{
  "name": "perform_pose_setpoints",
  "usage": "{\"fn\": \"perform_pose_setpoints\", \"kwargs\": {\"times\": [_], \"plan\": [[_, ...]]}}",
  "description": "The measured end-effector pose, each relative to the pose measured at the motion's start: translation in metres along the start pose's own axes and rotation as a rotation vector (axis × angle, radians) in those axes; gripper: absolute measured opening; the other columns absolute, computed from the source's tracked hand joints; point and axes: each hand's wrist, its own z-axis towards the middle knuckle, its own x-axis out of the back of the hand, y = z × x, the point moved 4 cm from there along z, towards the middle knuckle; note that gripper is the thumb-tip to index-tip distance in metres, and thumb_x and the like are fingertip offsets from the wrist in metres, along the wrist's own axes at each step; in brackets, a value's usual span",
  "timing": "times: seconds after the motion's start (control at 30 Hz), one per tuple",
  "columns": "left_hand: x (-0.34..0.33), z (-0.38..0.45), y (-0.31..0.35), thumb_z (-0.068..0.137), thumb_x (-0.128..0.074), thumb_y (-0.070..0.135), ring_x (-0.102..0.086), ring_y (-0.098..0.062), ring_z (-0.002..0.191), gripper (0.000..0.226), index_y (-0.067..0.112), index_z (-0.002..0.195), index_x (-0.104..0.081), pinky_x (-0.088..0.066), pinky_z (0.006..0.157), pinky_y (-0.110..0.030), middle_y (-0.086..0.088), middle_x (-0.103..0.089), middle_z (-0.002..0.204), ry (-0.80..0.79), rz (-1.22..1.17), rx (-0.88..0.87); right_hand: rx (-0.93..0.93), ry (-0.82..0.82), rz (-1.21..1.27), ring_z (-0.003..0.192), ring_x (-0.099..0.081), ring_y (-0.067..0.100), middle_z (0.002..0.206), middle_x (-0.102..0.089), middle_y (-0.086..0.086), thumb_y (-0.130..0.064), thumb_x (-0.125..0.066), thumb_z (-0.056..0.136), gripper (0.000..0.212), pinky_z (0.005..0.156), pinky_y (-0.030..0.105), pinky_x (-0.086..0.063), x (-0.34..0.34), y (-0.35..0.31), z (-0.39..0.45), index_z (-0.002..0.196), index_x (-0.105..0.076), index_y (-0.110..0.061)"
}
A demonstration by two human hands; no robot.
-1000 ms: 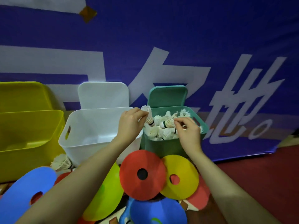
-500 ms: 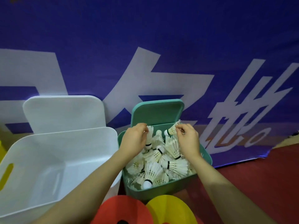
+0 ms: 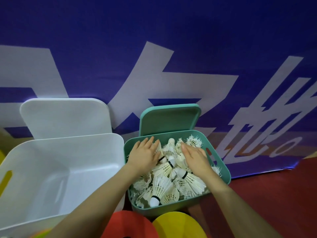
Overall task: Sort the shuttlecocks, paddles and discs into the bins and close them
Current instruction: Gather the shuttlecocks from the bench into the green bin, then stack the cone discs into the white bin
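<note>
Both hands, left (image 3: 143,154) and right (image 3: 194,158), lie flat and open on the shuttlecocks (image 3: 169,179) heaped in the green bin (image 3: 221,162), gripping nothing. Press gently and evenly, I'd say, so feathers sit below the rim before the lid (image 3: 169,119) closes.

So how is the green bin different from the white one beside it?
The green bin is heaped with shuttlecocks, both hands pressing on them; the white bin shows nothing inside. The green bin looks smaller than the white bin. Both have lids standing open behind them.
</note>
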Motion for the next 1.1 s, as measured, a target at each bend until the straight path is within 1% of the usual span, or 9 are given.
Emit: {"fn": "perform_pose_setpoints", "kwargs": {"times": [0.13, 0.23, 0.37, 0.53, 0.63, 0.73, 0.83, 0.97, 1.1], "plan": [[0.000, -0.003, -0.008, 0.099, -0.019, 0.048, -0.003, -0.019, 0.145, 0.056, 0.028, 0.150, -0.007, -0.002, 0.116, -0.038, 0.000, -0.004, 0.158, -0.074, 0.002, 0.060, -0.038, -0.075, -0.087, 0.137, -0.029, 0.008, 0.148, -0.038, -0.007, -0.041, -0.014, 0.102, 0.049, 0.112, 0.031, -0.008, -0.007, 0.001, 0.014, 0.141, -0.040, -0.025], [0.030, -0.041, 0.018, 0.100, -0.021, 0.046, -0.008, -0.021, 0.145, 0.055, 0.028, 0.150, -0.009, -0.006, 0.116, -0.039, 0.000, -0.004, 0.158, 0.014, 0.032, 0.065, 0.039, 0.018, -0.097, 0.135, -0.032, 0.010, 0.146, -0.041, -0.006, -0.043, -0.018, 0.101, 0.049, 0.113, 0.037, -0.008, 0.017, -0.007, -0.022, 0.139, -0.043, -0.025], [0.042, -0.041, 0.014, 0.100, -0.026, 0.043, -0.018, -0.022, 0.142, 0.053, 0.026, 0.149, -0.017, -0.013, 0.115, -0.037, -0.001, -0.012, 0.157, 0.069, 0.026, 0.096, 0.065, 0.090, -0.123, 0.132, -0.035, 0.013, 0.140, -0.046, -0.005, -0.040, -0.031, 0.100, 0.042, 0.107, 0.034, -0.014, 0.022, -0.014, -0.022, 0.136, -0.046, -0.024], [0.059, -0.080, 0.034, 0.099, -0.031, 0.040, -0.027, -0.021, 0.139, 0.050, 0.025, 0.147, -0.025, -0.019, 0.112, -0.034, 0.000, -0.024, 0.155, 0.184, 0.051, 0.112, 0.178, 0.154, -0.081, 0.127, -0.039, 0.015, 0.134, -0.050, -0.004, -0.032, -0.038, 0.098, 0.037, 0.104, 0.029, -0.019, 0.031, -0.025, -0.058, 0.131, -0.051, -0.022], [0.062, -0.108, 0.047, 0.098, -0.036, 0.037, -0.035, -0.023, 0.134, 0.047, 0.022, 0.143, -0.035, -0.024, 0.108, -0.033, -0.002, -0.035, 0.150, 0.231, 0.057, 0.110, 0.265, 0.229, 0.042, 0.121, -0.045, 0.016, 0.127, -0.055, -0.004, -0.026, -0.043, 0.097, 0.032, 0.101, 0.030, -0.025, 0.034, -0.027, -0.085, 0.126, -0.056, -0.018], [0.061, -0.137, 0.064, 0.090, -0.036, 0.038, -0.051, -0.029, 0.120, 0.050, 0.016, 0.131, -0.053, -0.036, 0.099, -0.038, -0.007, -0.053, 0.135, 0.301, 0.012, 0.092, 0.329, 0.312, 0.183, 0.113, -0.051, 0.018, 0.119, -0.060, -0.001, -0.022, -0.048, 0.096, 0.029, 0.098, 0.032, -0.034, 0.038, -0.027, -0.115, 0.120, -0.061, -0.014], [0.050, -0.161, 0.078, 0.084, -0.042, 0.035, -0.060, -0.031, 0.107, 0.047, 0.014, 0.121, -0.062, -0.044, 0.090, -0.041, -0.008, -0.064, 0.121, 0.353, -0.009, 0.117, 0.374, 0.350, 0.245, 0.106, -0.055, 0.019, 0.111, -0.063, 0.000, -0.029, -0.044, 0.091, 0.035, 0.093, 0.036, -0.042, 0.033, -0.020, -0.142, 0.115, -0.064, -0.013], [0.026, -0.192, 0.099, 0.083, -0.048, 0.029, -0.062, -0.031, 0.098, 0.039, 0.012, 0.114, -0.065, -0.047, 0.082, -0.041, -0.007, -0.067, 0.112, 0.373, -0.028, 0.130, 0.432, 0.412, 0.231, 0.099, -0.055, 0.016, 0.102, -0.066, 0.000, -0.034, -0.040, 0.089, 0.039, 0.087, 0.031, -0.040, 0.019, -0.004, -0.178, 0.108, -0.067, -0.012], [-0.001, -0.220, 0.116, 0.085, -0.038, 0.033, -0.060, -0.026, 0.099, 0.043, 0.014, 0.113, -0.064, -0.045, 0.078, -0.036, -0.003, -0.065, 0.113, 0.361, -0.059, 0.103, 0.393, 0.427, 0.196, 0.090, -0.058, 0.020, 0.096, -0.066, 0.000, -0.031, -0.046, 0.088, 0.034, 0.078, 0.032, -0.042, -0.002, 0.020, -0.206, 0.106, -0.067, -0.013]]}}
